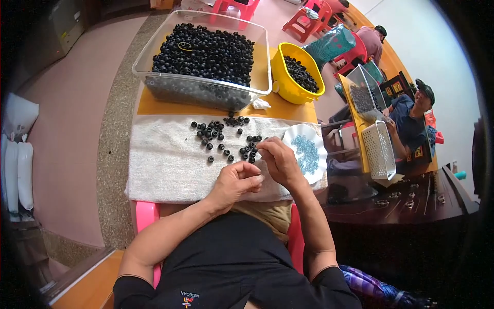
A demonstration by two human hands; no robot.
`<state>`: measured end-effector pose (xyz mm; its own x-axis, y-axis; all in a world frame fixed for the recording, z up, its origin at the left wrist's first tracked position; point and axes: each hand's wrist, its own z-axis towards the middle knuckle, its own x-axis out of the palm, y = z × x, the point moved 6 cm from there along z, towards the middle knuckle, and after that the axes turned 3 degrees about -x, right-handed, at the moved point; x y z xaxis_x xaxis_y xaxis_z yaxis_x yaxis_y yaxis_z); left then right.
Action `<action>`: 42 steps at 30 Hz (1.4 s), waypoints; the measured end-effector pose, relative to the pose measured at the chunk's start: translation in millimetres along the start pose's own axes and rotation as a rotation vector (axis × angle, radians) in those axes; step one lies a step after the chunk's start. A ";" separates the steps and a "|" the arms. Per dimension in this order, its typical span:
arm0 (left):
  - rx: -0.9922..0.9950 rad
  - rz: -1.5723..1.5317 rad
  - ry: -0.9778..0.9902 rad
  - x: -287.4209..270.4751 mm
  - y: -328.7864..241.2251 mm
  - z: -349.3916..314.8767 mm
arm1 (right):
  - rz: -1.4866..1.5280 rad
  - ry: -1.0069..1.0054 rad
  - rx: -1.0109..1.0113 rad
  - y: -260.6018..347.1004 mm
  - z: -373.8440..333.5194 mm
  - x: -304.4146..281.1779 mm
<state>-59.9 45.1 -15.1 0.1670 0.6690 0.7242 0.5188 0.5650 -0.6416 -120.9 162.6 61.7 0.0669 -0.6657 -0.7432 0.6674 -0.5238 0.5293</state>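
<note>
My left hand point(238, 182) is closed in a pinch over the front of a white towel point(164, 170). What its fingertips hold, if anything, is too small to make out. Just beyond it, my right hand point(279, 160) also pinches, its fingertips beside a small cluster of black round beads with holes point(250, 148); whatever lies between those fingers cannot be made out. More loose black beads point(210, 130) are scattered over the towel's far middle. Next to my right hand stands a white scalloped dish point(320, 169) holding tiny light-blue pieces point(306, 154).
Beyond the towel stand a clear plastic bin point(200, 80) full of black beads and a yellow basin point(280, 85) with more. A crumpled white tissue point(261, 104) lies between them. At right, a person point(411, 118) sits by a white perforated basket point(378, 149) and a dark table point(360, 206).
</note>
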 end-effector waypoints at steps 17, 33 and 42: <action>0.007 0.025 0.008 -0.1 -0.6 -0.1 | 0.583 -0.020 0.311 -19.5 -49.9 2.8; -0.060 -0.013 0.022 -1.1 3.9 0.1 | 0.657 -0.098 0.266 -9.5 -55.2 4.8; -0.021 0.066 0.043 0.9 1.6 0.1 | 0.600 -0.028 0.382 -8.9 -59.2 4.0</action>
<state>-59.0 46.7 -15.5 0.2372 0.6826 0.6912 0.5233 0.5097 -0.6829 -82.6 196.0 29.7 0.3193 -0.9082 -0.2706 0.2147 -0.2089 0.9541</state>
